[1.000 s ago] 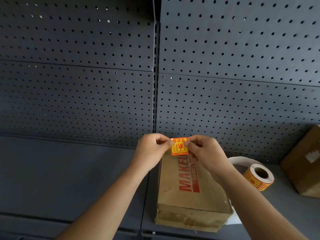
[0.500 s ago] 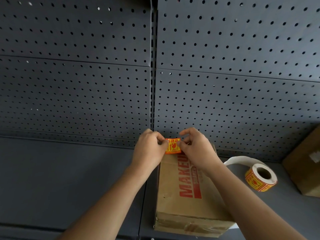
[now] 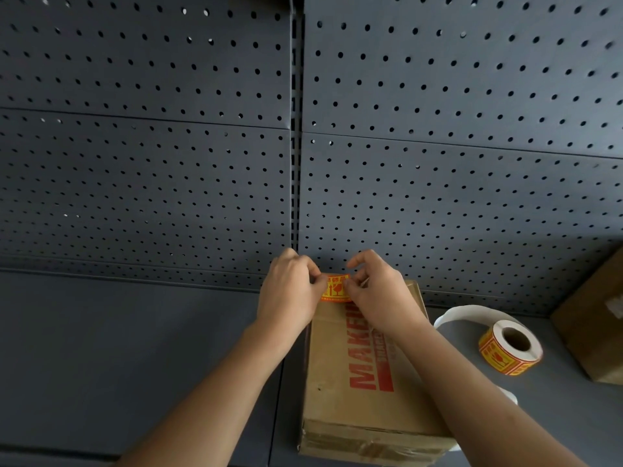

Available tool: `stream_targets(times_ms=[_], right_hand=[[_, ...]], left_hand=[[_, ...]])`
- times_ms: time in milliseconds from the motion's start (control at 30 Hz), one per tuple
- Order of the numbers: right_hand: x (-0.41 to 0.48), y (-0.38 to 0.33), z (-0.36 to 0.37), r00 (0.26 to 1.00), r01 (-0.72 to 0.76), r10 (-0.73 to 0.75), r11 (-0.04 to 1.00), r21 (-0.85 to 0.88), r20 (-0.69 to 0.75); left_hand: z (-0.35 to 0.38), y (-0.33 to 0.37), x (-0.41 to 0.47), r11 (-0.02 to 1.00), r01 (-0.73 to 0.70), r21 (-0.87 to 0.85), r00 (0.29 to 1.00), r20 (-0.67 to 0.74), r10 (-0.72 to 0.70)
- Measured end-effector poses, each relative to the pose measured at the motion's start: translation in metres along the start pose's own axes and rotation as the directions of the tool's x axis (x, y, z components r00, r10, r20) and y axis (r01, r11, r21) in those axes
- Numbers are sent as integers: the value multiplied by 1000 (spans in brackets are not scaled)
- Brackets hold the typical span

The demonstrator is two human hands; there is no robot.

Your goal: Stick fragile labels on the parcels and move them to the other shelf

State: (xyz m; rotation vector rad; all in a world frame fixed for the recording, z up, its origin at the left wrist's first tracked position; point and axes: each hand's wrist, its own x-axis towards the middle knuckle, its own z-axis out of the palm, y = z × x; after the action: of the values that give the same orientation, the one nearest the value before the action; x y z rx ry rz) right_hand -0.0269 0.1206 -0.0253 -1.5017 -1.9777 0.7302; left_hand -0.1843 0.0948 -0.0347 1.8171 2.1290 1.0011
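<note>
A long brown cardboard parcel (image 3: 344,402) with red lettering lies on the grey shelf, its far end toward the pegboard. An orange and yellow fragile label (image 3: 334,288) sits at the parcel's far end. My left hand (image 3: 290,290) pinches the label's left edge and my right hand (image 3: 377,291) pinches its right edge, both low over the box top. A roll of the same labels (image 3: 509,350) lies on the shelf to the right, with a loop of white backing paper (image 3: 468,313) trailing behind it.
Another brown box (image 3: 596,325) stands at the right edge of the shelf. Dark perforated pegboard (image 3: 202,163) forms the back wall. The left shelf section (image 3: 118,358) lies beside the parcel, past a seam.
Both hands have carried the label down and away, from above the parcel onto its far end. The view has shifted slightly.
</note>
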Motion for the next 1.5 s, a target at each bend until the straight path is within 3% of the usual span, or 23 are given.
stream_targets(times_ms=[267, 400, 500, 600, 767, 967, 1200, 1500], right_hand=[[-2, -1, 5, 998, 34, -38, 996, -79, -43], [-4, -4, 9, 998, 45, -54, 982, -182, -45], [-7, -9, 12, 995, 36, -65, 935, -353, -70], [-11, -7, 11, 989, -18, -58, 862, -506, -133], [-8, 4, 10, 994, -94, 58, 871, -482, -89], [-7, 4, 14, 996, -86, 85, 829, -553, -26], [-6, 7, 15, 996, -85, 62, 852, -517, -61], [-6, 3, 17, 996, -84, 75, 823, -561, -40]], left_hand=[[11, -5, -3, 997, 45, -59, 998, -38, -47], [16, -6, -7, 979, 100, -176, 992, -57, -112], [19, -7, -8, 908, 222, -355, 974, 32, -226], [22, -8, -10, 847, 284, -449, 959, 136, -249], [21, -7, -18, 773, 344, -534, 939, 222, -264], [24, -9, -19, 755, 376, -538, 927, 222, -303], [20, -6, -20, 861, 299, -410, 953, 174, -248], [14, -6, -16, 853, 374, -364, 906, 339, -252]])
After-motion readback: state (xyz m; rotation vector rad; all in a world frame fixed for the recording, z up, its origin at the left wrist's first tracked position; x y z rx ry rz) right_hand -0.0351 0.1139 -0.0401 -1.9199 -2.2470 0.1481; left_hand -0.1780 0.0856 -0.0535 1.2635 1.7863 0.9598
